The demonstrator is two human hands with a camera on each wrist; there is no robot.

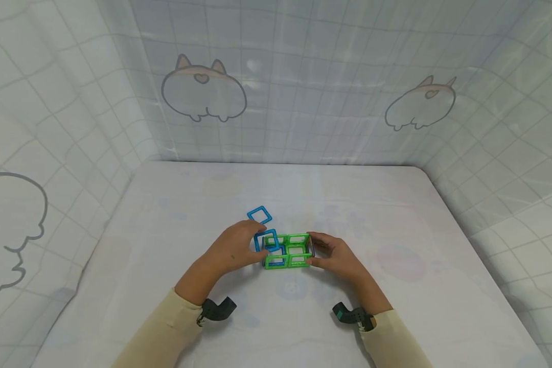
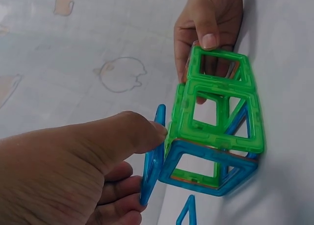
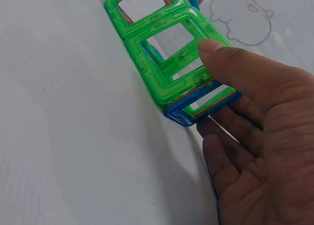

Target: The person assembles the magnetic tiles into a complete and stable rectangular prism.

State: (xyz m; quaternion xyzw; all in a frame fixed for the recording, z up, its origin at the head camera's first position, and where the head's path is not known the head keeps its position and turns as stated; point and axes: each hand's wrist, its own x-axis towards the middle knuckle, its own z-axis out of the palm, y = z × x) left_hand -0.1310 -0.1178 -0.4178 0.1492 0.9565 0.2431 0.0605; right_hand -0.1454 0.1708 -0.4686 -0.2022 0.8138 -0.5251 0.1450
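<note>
A box-like build of green and blue magnetic tiles (image 1: pixel 298 250) lies on the white table, its long sides green and its ends blue. My left hand (image 1: pixel 236 246) pinches a loose blue square tile (image 1: pixel 267 240) between thumb and fingers at the build's left end. In the left wrist view that blue tile (image 2: pixel 154 159) stands tilted beside the blue end face. On the opposite end, my right hand (image 1: pixel 336 255) grips the build, thumb on a green tile (image 3: pixel 169 58) and fingers around the far side. Another blue square tile (image 1: pixel 259 214) lies just beyond my left hand.
The white table (image 1: pixel 395 214) reaches back to a hanging grid-patterned curtain (image 1: pixel 303 92), which also closes off both sides. Each wrist carries a black camera mount, the left one (image 1: pixel 218 309) and the right one (image 1: pixel 347 313).
</note>
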